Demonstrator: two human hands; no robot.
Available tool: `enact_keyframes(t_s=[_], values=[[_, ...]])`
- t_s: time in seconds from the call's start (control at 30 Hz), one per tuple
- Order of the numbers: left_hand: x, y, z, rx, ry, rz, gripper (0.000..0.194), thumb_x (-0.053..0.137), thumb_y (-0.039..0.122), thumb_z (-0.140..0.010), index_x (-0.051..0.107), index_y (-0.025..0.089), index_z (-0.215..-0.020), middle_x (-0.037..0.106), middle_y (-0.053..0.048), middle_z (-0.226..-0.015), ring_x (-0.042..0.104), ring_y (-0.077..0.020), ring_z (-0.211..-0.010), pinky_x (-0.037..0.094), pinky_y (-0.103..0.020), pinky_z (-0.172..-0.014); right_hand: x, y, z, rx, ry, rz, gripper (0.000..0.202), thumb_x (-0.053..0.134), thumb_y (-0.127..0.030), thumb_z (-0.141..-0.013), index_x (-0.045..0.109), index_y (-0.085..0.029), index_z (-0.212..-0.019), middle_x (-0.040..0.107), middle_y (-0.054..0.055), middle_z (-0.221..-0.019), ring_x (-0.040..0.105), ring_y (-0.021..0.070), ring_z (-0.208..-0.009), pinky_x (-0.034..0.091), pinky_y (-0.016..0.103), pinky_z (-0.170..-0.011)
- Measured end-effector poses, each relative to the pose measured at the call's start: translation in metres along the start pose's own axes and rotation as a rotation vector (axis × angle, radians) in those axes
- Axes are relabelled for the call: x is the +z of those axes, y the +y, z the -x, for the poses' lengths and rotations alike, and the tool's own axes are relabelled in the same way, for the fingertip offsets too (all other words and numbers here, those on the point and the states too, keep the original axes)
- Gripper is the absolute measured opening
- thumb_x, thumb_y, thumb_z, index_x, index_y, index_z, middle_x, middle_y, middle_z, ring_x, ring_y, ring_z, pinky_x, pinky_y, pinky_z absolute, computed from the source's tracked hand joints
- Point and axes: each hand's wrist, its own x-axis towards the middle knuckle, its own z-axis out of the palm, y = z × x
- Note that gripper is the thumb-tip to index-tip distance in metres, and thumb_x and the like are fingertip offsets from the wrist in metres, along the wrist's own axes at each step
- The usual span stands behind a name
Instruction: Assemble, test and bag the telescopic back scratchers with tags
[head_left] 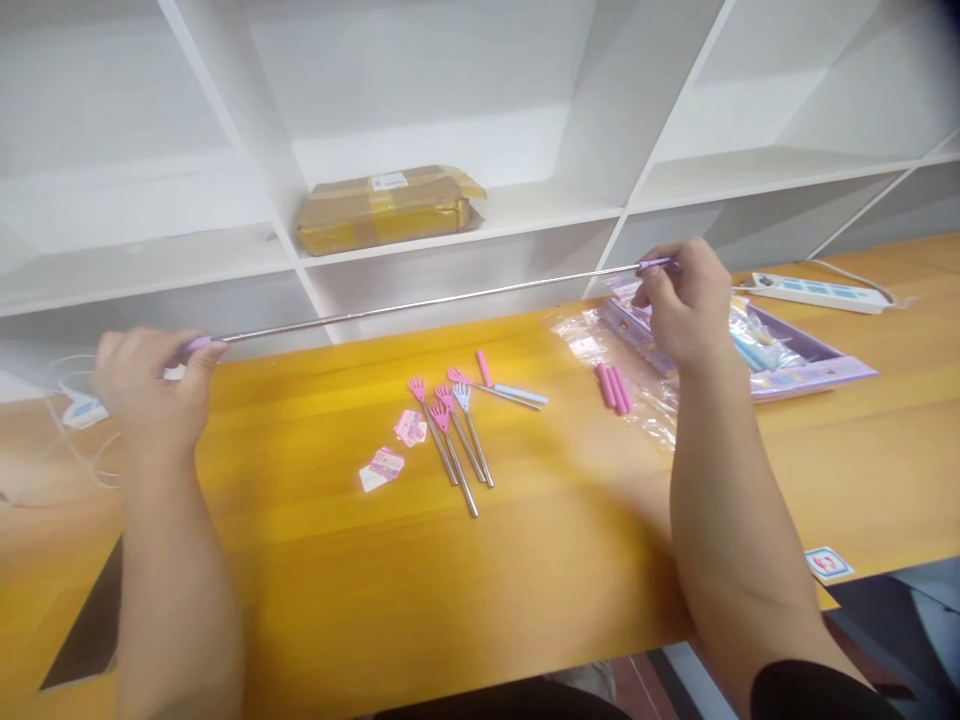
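A: Head view: report on the hands, please.
B: Left hand (154, 385), at nine o'clock, slightly blurred: grip closed round the lilac handle of a metal rod (435, 298). Right hand (686, 300), between two and three o'clock: grip closed in a pinch on the rod's lilac far end.
A: Position of the rod?
B: Held clear above the tabletop (360, 610), spanning from hand to hand, its middle near twelve o'clock. It slopes up towards the right hand.
A: Items beneath?
B: At six o'clock, a cluster of scratchers (460, 470) with pink or blue claw heads. Another pink-headed one lies just beyond, beside a blue handle (520, 395) and a pink handle (483, 368). Cards (386, 464), in two groups, lie between seven and eight.
A: Right side?
B: At three o'clock, pink tubes (615, 388) by clear plastic (652, 410); farther out, a lilac tray (817, 378) holding wrapped items. Past it, a power strip (821, 291).
A: Eleven o'clock?
B: A taped box (390, 210) on the shelf (525, 208).
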Motion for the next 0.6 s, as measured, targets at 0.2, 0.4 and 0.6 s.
enact_keyframes(t_s=[0.2, 0.4, 0.6], values=[[-0.007, 0.016, -0.002, 0.015, 0.040, 0.004, 0.047, 0.068, 0.066, -0.093, 0.075, 0.021, -0.080, 0.060, -0.001, -0.071, 0.049, -0.0189, -0.078, 0.043, -0.037, -0.083, -0.008, 0.002, -0.002, -0.071, 0.109, -0.069, 0.012, 0.052, -0.019, -0.097, 0.062, -0.023, -0.103, 0.067, 0.008, -0.100, 0.062, 0.0140, -0.066, 0.051, 0.032, -0.069], [-0.014, 0.027, -0.002, 0.005, 0.009, 0.012, 0.043, 0.067, 0.062, -0.095, 0.073, 0.022, -0.082, 0.060, -0.002, -0.072, 0.047, -0.0191, -0.078, 0.043, -0.038, -0.084, -0.010, 0.011, -0.004, -0.093, 0.121, -0.053, 0.013, 0.052, -0.019, -0.098, 0.063, -0.022, -0.104, 0.065, 0.006, -0.100, 0.061, 0.0120, -0.065, 0.050, 0.030, -0.069], [-0.011, 0.025, -0.003, 0.039, 0.073, 0.039, 0.050, 0.065, 0.067, -0.093, 0.072, 0.021, -0.076, 0.055, -0.002, -0.067, 0.043, -0.0187, -0.073, 0.038, -0.036, -0.077, -0.007, 0.013, -0.005, -0.039, 0.115, 0.066, 0.015, 0.052, -0.014, -0.099, 0.063, -0.022, -0.105, 0.066, 0.006, -0.103, 0.062, 0.0110, -0.067, 0.052, 0.029, -0.075]])
